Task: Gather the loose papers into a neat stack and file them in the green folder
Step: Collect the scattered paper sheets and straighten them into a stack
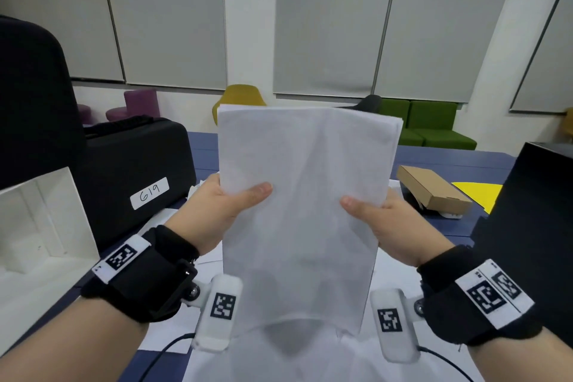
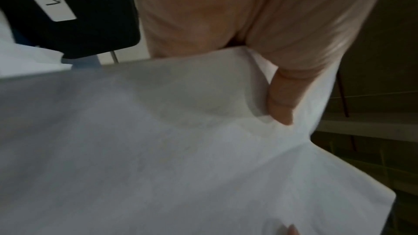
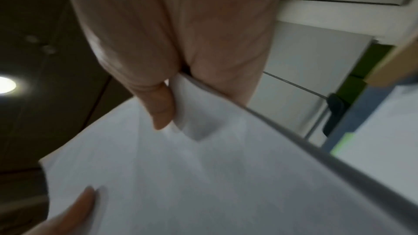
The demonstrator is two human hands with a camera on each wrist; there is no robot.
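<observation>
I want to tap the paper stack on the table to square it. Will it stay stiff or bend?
Probably it bends. The paper stack already shows a soft crease between the left hand and right hand. It looks thin, so likely light. Its top edges are slightly fanned; sheets may slide.

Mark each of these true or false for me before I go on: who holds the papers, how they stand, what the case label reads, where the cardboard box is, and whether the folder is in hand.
1. Both hands hold the white paper stack: the left hand and right hand each pinch a side edge. True.
2. The stack lies flat on the blue table. False: it stands upright, its lower edge down on loose sheets.
3. The black hard case bears a white label reading 619. True.
4. The flat brown cardboard box sits left of the stack. False: it lies to the right.
5. One hand grips a green folder. False: both hands hold only paper.
</observation>
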